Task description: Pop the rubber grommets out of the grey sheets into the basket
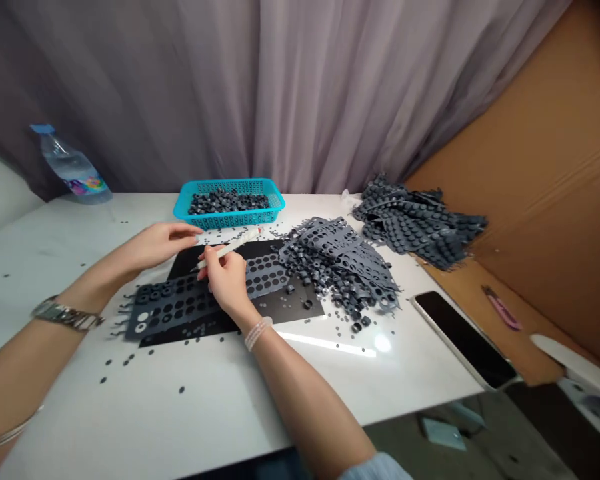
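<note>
My right hand (226,277) is closed around a white pen-shaped tool (237,242), with its reddish end up and to the right. It is over a dark grey perforated sheet (173,308) lying on a black mat (305,308). My hand hides part of the sheet and the tool's lower end. Several small raised rings (153,291) stand at the sheet's upper left corner. My left hand (155,245) hovers beyond that corner, fingers stretched out and holding nothing. Right of the sheet lies a heap of loose black rings (347,293) with punched sheets (333,241) on top.
A blue basket (180,212) of black rings stands at the back. Studded grey sheets (415,217) are piled back right. A water bottle (75,167) stands far left, and a phone (463,337) lies at the right edge. A pink cutter (501,308) lies beyond it. Small black discs litter the table.
</note>
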`<state>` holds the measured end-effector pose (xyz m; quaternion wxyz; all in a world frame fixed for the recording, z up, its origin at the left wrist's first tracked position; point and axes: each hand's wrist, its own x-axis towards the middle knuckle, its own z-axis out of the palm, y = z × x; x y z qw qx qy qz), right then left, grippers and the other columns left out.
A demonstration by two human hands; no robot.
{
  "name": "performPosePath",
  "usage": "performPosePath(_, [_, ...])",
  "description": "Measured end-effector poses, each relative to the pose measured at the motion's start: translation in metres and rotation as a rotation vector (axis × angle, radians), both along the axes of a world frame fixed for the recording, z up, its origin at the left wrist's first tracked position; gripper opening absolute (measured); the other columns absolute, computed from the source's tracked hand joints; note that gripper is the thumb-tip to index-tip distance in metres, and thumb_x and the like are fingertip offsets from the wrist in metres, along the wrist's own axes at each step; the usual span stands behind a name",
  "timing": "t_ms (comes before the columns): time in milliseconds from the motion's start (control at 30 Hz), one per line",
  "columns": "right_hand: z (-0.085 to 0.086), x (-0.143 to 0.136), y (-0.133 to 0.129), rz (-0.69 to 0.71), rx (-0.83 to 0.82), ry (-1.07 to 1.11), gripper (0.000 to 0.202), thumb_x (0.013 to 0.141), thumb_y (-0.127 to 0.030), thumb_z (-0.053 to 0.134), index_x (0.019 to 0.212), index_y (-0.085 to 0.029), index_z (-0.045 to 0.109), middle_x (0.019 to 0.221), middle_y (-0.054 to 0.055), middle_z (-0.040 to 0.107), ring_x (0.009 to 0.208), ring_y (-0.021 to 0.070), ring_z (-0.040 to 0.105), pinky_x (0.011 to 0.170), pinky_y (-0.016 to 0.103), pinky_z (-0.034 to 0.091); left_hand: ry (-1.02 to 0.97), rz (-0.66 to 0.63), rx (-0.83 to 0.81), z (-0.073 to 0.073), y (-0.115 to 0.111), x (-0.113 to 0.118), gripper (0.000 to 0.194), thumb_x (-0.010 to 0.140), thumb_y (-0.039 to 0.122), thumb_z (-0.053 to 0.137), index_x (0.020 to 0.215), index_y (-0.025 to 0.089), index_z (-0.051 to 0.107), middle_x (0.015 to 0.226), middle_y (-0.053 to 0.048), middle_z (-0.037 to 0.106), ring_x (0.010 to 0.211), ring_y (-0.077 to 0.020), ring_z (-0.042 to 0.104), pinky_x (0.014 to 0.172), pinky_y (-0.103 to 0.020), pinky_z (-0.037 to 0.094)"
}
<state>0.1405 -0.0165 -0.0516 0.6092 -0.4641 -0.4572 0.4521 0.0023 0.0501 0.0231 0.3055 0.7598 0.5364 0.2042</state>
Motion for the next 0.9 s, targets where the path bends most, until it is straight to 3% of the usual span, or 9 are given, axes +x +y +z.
performPosePath(67, [0.000,0.012,-0.002,-0.093,0.119,-0.218,0.034,0.094,-0.046,0.045,0.079,-0.021,0.063,0.059,-0.002,0.060,0.057,0.0119,0.059,0.059,0.021,0.044,0.253,-0.069,0.084,-0.021,-0.002,-0.017,0.049,0.083,0.044,0.058,0.123,0.018,0.064,0.124,-0.010,0.067,0.114,-0.0290,0.060,0.103,-0.041,0.039])
performPosePath(167, [-0.004,0.034,0.001,-0.227,0.194,-0.475,0.041,0.098,-0.049,0.035,0.082,-0.021,0.062,0.064,-0.001,0.059,0.062,0.0133,0.060,0.063,0.021,0.044,0.456,-0.101,0.175,-0.054,0.001,-0.038,0.054,0.083,0.043,0.056,0.128,0.014,0.060,0.121,-0.013,0.067,0.110,-0.0315,0.061,0.096,-0.039,0.042])
performPosePath(233, [-0.007,0.051,0.007,-0.328,0.206,-0.601,0.043,0.099,-0.048,0.031,0.084,-0.021,0.061,0.064,-0.001,0.059,0.061,0.0137,0.059,0.061,0.022,0.042,0.499,-0.089,0.231,-0.071,0.000,-0.046,0.052,0.084,0.042,0.055,0.128,0.014,0.060,0.112,-0.013,0.067,0.103,-0.0302,0.062,0.091,-0.037,0.043])
performPosePath(333, [-0.011,0.083,0.014,-0.423,0.253,-0.838,0.043,0.100,-0.045,0.030,0.086,-0.020,0.061,0.063,0.000,0.058,0.057,0.0143,0.056,0.060,0.023,0.039,0.461,-0.097,0.283,-0.085,-0.008,-0.049,0.046,0.086,0.040,0.053,0.124,0.016,0.061,0.095,-0.009,0.063,0.092,-0.0261,0.060,0.084,-0.033,0.041])
performPosePath(433, [-0.011,0.120,0.014,-0.463,0.305,-1.116,0.038,0.099,-0.042,0.035,0.083,-0.020,0.062,0.063,0.000,0.059,0.058,0.0145,0.056,0.062,0.023,0.038,0.382,-0.097,0.293,-0.091,-0.016,-0.044,0.032,0.087,0.037,0.050,0.109,0.018,0.064,0.089,-0.007,0.059,0.088,-0.0244,0.057,0.080,-0.032,0.039])
performPosePath(600, [-0.001,0.166,0.008,-0.524,0.330,-1.138,0.043,0.099,-0.043,0.033,0.085,-0.017,0.064,0.058,0.001,0.057,0.051,0.0140,0.051,0.057,0.024,0.036,0.213,-0.103,0.313,-0.097,-0.020,-0.029,0.014,0.086,0.027,0.049,0.087,0.018,0.059,0.092,-0.007,0.055,0.088,-0.0219,0.057,0.079,-0.031,0.040])
performPosePath(900, [0.020,0.172,0.001,-0.536,0.346,-1.014,0.048,0.096,-0.050,0.037,0.084,-0.014,0.066,0.054,0.000,0.057,0.050,0.0142,0.051,0.058,0.026,0.039,0.122,-0.050,0.281,-0.073,-0.038,0.016,0.012,0.084,0.015,0.049,0.082,0.022,0.058,0.081,-0.006,0.063,0.072,-0.0208,0.060,0.068,-0.032,0.041])
